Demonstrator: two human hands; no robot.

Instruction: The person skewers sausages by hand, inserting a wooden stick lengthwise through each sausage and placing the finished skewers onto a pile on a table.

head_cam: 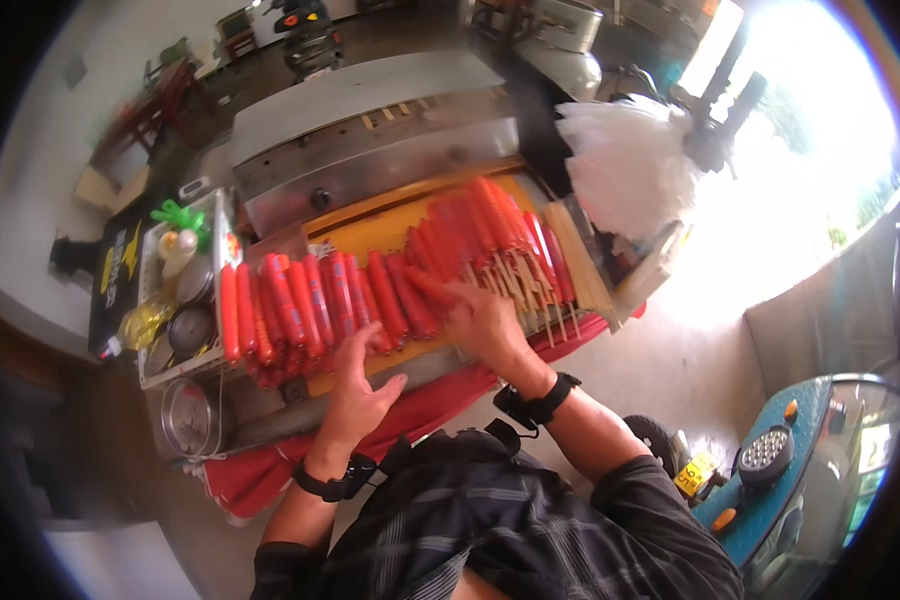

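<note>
Red wrapped sausages [337,296] lie side by side in a long row across a yellow board [394,214]. To the right, more red sausages on wooden sticks [480,217] are piled with their sticks pointing towards me. My left hand [364,390] is at the near edge of the row, fingers apart and holding nothing that I can see. At the near edge of the skewered pile is my right hand [484,322], its fingertips against or close by a red sausage; blur hides whether it grips it. Bare wooden skewers [577,255] lie bundled right of the pile.
Behind the board stands a metal griddle [375,97]. A white basket [184,375] with bottles and jars is at left, above a metal pot [187,420]. White plastic bags [630,165] hang at right. Red cloth [435,412] drapes the near edge. A blue vehicle [772,472] stands lower right.
</note>
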